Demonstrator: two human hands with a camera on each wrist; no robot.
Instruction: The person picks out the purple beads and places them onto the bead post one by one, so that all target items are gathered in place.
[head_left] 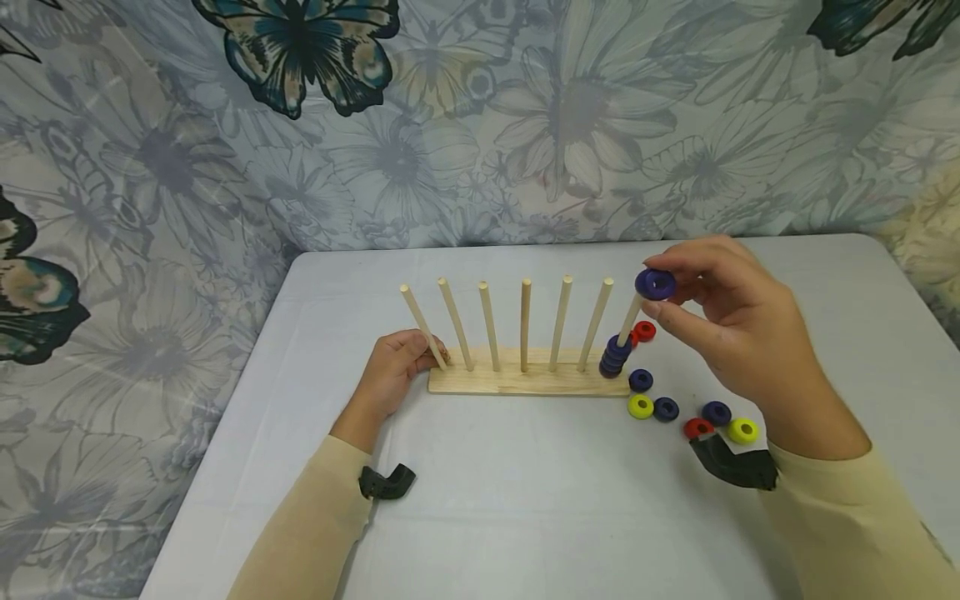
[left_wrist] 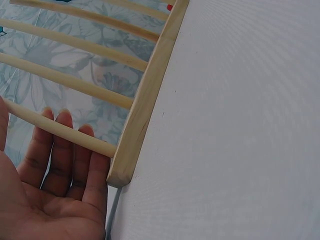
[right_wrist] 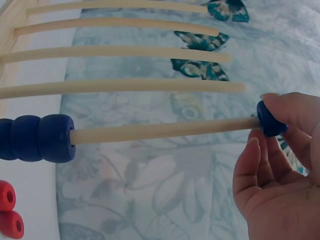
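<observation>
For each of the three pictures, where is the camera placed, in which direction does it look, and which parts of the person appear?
Head: above, facing forward and down at the peg board; both hands and sleeves show.
Left wrist: low, facing along the board's end; left hand lies open beside it.
Right wrist: facing along the pegs; right hand pinches a blue ring at the peg tip.
Head and right wrist views share the stacked blue rings.

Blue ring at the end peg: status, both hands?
Right hand pinches blue ring at tip of end peg. Left hand steadies wooden base. Blue stack already on peg; nothing blocking.
</observation>
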